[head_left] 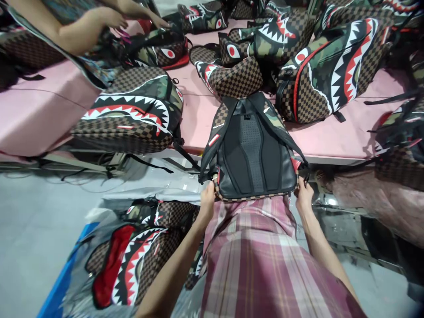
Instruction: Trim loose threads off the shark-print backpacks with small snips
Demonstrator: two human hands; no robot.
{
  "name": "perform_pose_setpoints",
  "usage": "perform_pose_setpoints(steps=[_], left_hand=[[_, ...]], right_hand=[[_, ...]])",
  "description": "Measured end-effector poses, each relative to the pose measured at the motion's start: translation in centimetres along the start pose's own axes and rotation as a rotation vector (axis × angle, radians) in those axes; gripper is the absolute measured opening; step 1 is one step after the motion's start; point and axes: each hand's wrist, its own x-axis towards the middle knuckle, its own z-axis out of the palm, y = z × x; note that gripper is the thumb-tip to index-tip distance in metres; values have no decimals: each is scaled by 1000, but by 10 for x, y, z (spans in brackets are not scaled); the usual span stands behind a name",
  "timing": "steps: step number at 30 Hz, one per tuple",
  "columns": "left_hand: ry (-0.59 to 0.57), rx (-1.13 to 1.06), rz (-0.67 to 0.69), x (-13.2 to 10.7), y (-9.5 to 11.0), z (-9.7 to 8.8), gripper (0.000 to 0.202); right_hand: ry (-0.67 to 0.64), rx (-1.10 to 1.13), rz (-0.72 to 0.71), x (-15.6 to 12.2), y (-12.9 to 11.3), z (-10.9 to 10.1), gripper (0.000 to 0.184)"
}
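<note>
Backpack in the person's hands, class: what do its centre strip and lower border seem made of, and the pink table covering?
Backpack's centre strip: probably mesh fabric, matte, from its dotted texture.
Lower border: perhaps leather or imitation leather, given its smooth black sheen.
Pink table covering: cloth or plastic sheet; its even, smooth surface leaves that open.

Can't see the front of the backpack (turned away) or the whole cropped bag right of it.

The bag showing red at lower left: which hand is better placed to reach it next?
Probably the left hand: it is nearer that bag; the right hand is across the held backpack. Both hands hold the backpack, so the left would need to let go first.
</note>
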Motion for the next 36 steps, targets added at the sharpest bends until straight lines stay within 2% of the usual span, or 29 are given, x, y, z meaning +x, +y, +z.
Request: perform_pose_setpoints(steps=[2, 3, 5, 6, 8, 12, 14, 16, 18, 20, 22, 25, 31, 36], left_hand=[[-27, 398, 366, -10, 6, -13, 29], [-92, 639, 578, -12, 10, -17, 32], [-322, 1042, 922, -13, 22, -19, 37], [-457, 1184, 1032, -10, 29, -17, 38], [-655, 1401, 1157, -4, 44, -8, 33], [-923, 1634, 1193, 6, 72, 18, 25], [-1062, 1590, 1185, 4, 83, 38, 28], [-1203, 1484, 1183, -3, 88, 63, 30], [-1320, 1386, 1189, -15, 85, 92, 31], [-1387, 1326, 1184, -29, 76, 119, 32], [-1402, 1298, 1166, -42, 65, 140, 33], [-1386, 1294, 1146, -53, 54, 156, 34], [-1394, 1332, 1136, -55, 50, 160, 35], [-1376, 1359, 1151, -57, 47, 160, 38]], right_hand=[[60, -108, -85, -5, 0, -12, 38], [79, -168, -128, -8, 0, -18, 39], [82, -277, -192, -17, -1, -29, 43], [71, -325, -218, -22, -1, -33, 45], [43, -428, -275, -35, -4, -41, 49], [9, -664, -371, -74, -14, -50, 50], [-19, -773, -407, -100, -22, -51, 46], [-107, -834, -490, -126, -31, -50, 40], [-194, -874, -603, -148, -38, -47, 35], [-201, -970, -673, -162, -44, -47, 34], [-133, -1121, -662, -169, -47, -48, 36], [-52, -1286, -585, -173, -49, -51, 38], [1, -1418, -569, -173, -56, -42, 33], [-72, -1611, -510, -173, -75, -28, 29]])
